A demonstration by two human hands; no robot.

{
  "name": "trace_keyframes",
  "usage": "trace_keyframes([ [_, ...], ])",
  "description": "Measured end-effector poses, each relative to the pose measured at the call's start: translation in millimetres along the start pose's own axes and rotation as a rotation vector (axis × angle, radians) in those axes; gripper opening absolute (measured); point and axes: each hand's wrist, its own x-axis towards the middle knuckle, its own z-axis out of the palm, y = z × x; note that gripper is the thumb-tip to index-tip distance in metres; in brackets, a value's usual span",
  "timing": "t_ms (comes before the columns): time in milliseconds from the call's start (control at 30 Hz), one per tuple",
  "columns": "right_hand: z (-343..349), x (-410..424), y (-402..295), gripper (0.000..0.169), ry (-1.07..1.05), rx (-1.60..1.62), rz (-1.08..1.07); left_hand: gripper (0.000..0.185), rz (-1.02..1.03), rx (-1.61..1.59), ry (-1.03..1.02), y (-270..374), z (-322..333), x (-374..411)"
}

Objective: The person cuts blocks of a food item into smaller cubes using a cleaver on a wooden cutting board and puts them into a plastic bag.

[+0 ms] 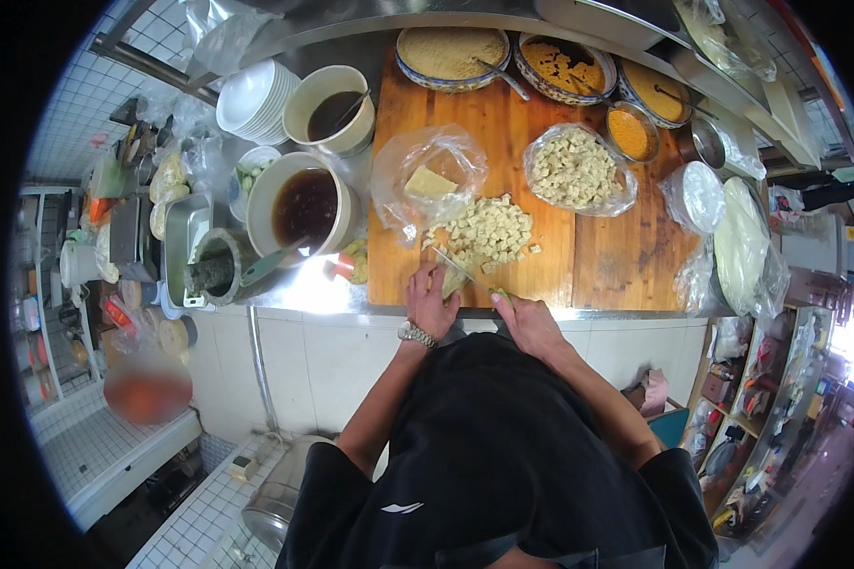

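Observation:
My right hand [534, 325] grips a knife [465, 272] by its greenish handle; its narrow blade points up and left across the wooden board [615, 263]. Under the fingers and thumb of my left hand [430, 302], which wears a metal watch, a pale food block [454, 283] is steadied beside the blade. Just beyond the knife spreads a pile of small pale cubes [494, 229]. An uncut pale slab [430, 183] lies on a clear plastic bag [388, 160] behind them. More cubes fill a plastic-lined bowl [578, 171] at the right.
Patterned bowls of powdery seasoning [454, 53] line the board's far edge. On the left stand tubs of dark liquid [304, 213], stacked white dishes [252, 99] and a stone mortar [217, 270]. Plastic-covered containers [736, 242] sit right. A metal shelf [427, 16] spans the back.

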Motion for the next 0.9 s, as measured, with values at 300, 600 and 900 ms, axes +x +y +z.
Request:
trace_keyframes([
  [300, 12.4, 21.0, 19.4, 0.065, -0.026, -0.035, -0.011, 0.064, 0.003, -0.071, 0.04, -13.5, 1.9, 0.2],
  [600, -8.2, -5.3, -12.2, 0.061, -0.028, 0.084, 0.11, 0.058, 0.086, -0.158, 0.011, -22.3, -3.0, 3.9],
  [900, 19.0, 6.9, -4.6, 0.056, -0.044, -0.11, 0.02, 0.048, 0.155, -0.193, -0.026, -30.9, -1.7, 8.1],
])
